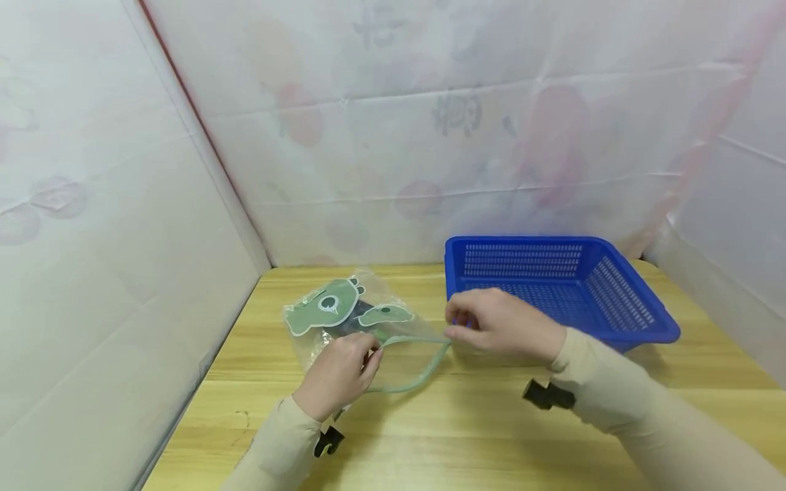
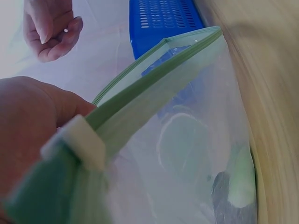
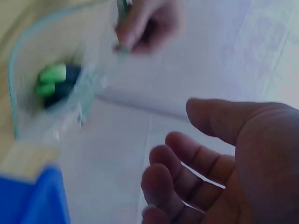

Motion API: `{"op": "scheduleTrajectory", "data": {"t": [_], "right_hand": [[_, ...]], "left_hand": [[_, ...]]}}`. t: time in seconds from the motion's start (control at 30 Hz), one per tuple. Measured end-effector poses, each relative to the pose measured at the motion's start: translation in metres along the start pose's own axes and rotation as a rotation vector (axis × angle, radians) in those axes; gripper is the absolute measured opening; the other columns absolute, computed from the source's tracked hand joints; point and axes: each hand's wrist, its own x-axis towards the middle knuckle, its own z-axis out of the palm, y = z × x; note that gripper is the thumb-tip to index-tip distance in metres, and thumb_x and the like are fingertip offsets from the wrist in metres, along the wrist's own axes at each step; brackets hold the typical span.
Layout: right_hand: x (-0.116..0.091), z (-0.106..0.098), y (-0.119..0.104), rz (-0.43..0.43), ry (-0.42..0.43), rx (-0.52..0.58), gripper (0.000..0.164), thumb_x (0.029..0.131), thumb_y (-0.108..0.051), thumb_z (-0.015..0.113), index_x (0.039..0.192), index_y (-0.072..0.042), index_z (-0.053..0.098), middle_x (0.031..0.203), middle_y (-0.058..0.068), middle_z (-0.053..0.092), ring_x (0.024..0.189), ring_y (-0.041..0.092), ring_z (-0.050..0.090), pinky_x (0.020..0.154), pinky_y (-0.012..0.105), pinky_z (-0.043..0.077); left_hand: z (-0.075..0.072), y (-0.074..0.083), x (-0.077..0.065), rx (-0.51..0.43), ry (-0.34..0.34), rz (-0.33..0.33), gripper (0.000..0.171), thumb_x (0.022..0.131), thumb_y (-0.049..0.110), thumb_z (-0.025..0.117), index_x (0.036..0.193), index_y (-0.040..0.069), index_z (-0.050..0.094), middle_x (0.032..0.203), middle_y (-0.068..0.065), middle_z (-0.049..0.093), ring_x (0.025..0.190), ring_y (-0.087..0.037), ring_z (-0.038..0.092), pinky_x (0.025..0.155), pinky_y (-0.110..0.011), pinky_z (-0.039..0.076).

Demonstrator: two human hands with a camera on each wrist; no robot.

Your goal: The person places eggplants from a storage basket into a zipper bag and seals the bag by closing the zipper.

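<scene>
A clear zip bag (image 1: 319, 310) printed with green cartoon shapes lies on the table, its green-edged mouth spread wide toward the right. My left hand (image 1: 339, 374) pinches the rim at its near left side, close to a whitish zip slider (image 2: 88, 140). Inside the bag, bright green pieces (image 3: 52, 80) and something dark show in the right wrist view, blurred. My right hand (image 1: 503, 324) hovers just right of the bag's mouth, fingers loosely bent and thumb apart, with nothing in it.
A blue plastic basket (image 1: 645, 327) with slotted sides stands at the back right of the wooden table (image 1: 467, 436), right behind my right hand. Pale printed sheets (image 1: 417, 136) enclose the table at the back and sides.
</scene>
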Motion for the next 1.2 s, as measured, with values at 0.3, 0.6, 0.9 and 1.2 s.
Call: {"op": "scheduleTrajectory", "data": {"t": [0.3, 0.6, 0.9, 1.2], "right_hand": [[-0.001, -0.048, 0.043, 0.153, -0.161, -0.013, 0.022, 0.090, -0.042, 0.053, 0.100, -0.024, 0.059, 0.078, -0.011, 0.057, 0.064, 0.009, 0.052, 0.059, 0.028, 0.045], [-0.001, -0.069, 0.089, 0.304, -0.224, 0.013, 0.032, 0.089, -0.043, 0.053, 0.107, -0.016, 0.058, 0.090, -0.003, 0.058, 0.075, 0.014, 0.054, 0.065, 0.032, 0.044], [0.002, -0.077, 0.129, 0.380, -0.288, 0.080, 0.037, 0.089, -0.042, 0.055, 0.108, -0.011, 0.059, 0.081, 0.002, 0.055, 0.069, 0.019, 0.051, 0.062, 0.034, 0.042], [0.003, -0.062, 0.171, 0.470, -0.393, 0.205, 0.043, 0.085, -0.044, 0.059, 0.110, -0.009, 0.058, 0.085, 0.006, 0.056, 0.073, 0.022, 0.051, 0.065, 0.036, 0.043]], "left_hand": [[-0.002, -0.002, 0.000, 0.004, -0.009, -0.009, 0.006, 0.085, 0.015, 0.061, 0.079, 0.014, 0.062, 0.067, 0.011, 0.052, 0.057, 0.000, 0.045, 0.051, -0.016, 0.039], [-0.001, -0.001, -0.001, 0.006, -0.008, -0.010, 0.005, 0.084, 0.015, 0.061, 0.080, 0.013, 0.063, 0.068, 0.012, 0.052, 0.057, 0.000, 0.045, 0.051, -0.016, 0.039], [-0.002, 0.000, 0.002, 0.008, -0.004, -0.011, 0.005, 0.084, 0.015, 0.061, 0.080, 0.013, 0.063, 0.068, 0.012, 0.052, 0.057, 0.000, 0.045, 0.051, -0.016, 0.040], [-0.004, 0.002, 0.000, 0.003, -0.013, -0.026, 0.005, 0.084, 0.015, 0.061, 0.080, 0.014, 0.063, 0.068, 0.012, 0.052, 0.058, -0.001, 0.046, 0.052, -0.017, 0.040]]}}
